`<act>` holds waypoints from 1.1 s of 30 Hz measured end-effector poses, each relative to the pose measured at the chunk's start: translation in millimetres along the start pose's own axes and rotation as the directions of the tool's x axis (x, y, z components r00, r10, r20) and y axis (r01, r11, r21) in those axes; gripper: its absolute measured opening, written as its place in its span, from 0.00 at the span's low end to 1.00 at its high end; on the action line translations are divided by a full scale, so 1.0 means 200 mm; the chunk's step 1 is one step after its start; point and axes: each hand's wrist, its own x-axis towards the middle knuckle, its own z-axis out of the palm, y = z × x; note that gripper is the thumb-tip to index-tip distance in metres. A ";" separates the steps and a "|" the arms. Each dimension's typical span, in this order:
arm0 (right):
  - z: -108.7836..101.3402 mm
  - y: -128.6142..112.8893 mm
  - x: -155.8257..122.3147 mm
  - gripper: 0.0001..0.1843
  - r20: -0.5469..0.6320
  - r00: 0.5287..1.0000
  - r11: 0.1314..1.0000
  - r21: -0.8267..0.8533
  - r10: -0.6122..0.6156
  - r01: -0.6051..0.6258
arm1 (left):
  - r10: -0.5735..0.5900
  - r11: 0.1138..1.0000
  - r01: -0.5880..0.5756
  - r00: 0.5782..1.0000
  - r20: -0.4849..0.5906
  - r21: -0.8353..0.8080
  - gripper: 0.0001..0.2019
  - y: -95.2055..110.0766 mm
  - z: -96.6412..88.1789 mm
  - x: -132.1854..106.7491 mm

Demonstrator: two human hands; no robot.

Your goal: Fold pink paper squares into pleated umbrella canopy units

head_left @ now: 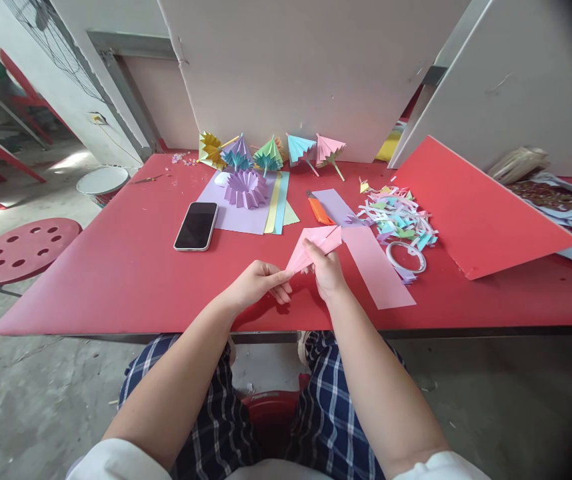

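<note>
A folded piece of pink paper [300, 251], wider at its far end and narrowing toward me, is held between my hands just above the table's front part. My left hand [261, 281] pinches its narrow near corner between thumb and fingers. With the thumb on top, my right hand [325, 267] grips the right side of the same paper; its other fingers are mostly hidden underneath. Flat on the table to the right lies a strip of pink paper [379, 270]. Beyond my hands rests an orange utility knife [320, 209], beside a lilac sheet [333, 205].
Small paper umbrellas [272, 155] line the back of the red table [131, 267]. A pleated purple paper ring [246, 189] sits on coloured sheets, near a phone [196, 227]. To the right are paper scraps [399, 215], a tape roll [406, 257] and a tilted red board [481, 207].
</note>
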 end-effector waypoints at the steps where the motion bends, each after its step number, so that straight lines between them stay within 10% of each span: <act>1: 0.00 0.00 0.00 0.17 0.001 1.000 1.000 0.001 0.002 -0.002 | 0.000 1.000 0.000 1.000 0.006 0.001 0.19 0.00 0.00 0.00; 33: -0.03 -0.01 0.02 0.15 -0.103 0.994 0.996 0.070 -0.042 0.049 | -0.033 0.999 0.033 0.999 0.005 0.007 0.16 0.01 -0.02 -0.01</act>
